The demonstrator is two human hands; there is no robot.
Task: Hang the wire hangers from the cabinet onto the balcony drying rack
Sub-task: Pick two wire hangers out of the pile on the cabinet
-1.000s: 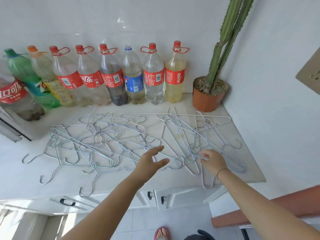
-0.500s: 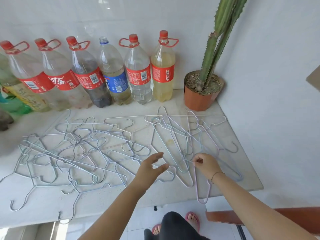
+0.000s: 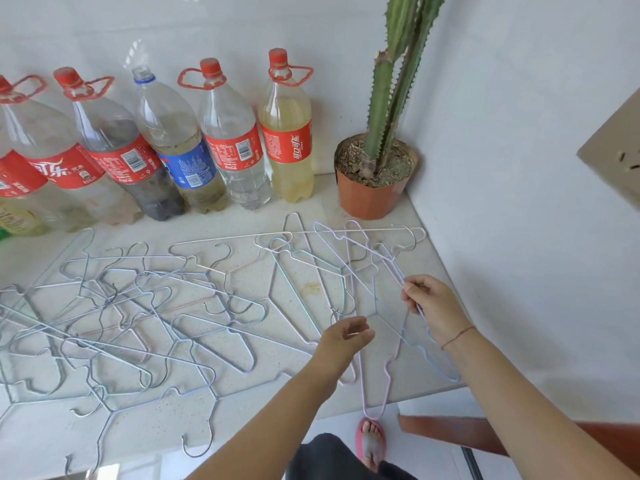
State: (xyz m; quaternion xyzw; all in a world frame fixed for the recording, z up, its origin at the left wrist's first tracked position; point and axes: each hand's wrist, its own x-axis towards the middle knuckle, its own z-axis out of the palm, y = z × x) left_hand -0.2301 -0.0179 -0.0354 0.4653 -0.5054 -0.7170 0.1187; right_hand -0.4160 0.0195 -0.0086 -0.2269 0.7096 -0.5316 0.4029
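Head view: the hangers lie flat and tangled across the counter, from the left edge to right of centre, with many hooks caught through neighbouring frames. At centre right, the right hand pinches one pale hanger by its wire, fingers curled round it. Whether that hanger is free of the others cannot be told.

Just to the left, the left hand hovers over the pile, thumb and fingers loosely apart, holding nothing.

The wire looks thin, so each hanger is probably light, springy and smooth, and likely to drag its neighbours along when lifted. The neck just under the hook seems the surest hold, with the free hand pressing the rest down.

Bottles line the wall at upper left. A cactus pot stands in the corner at upper right.
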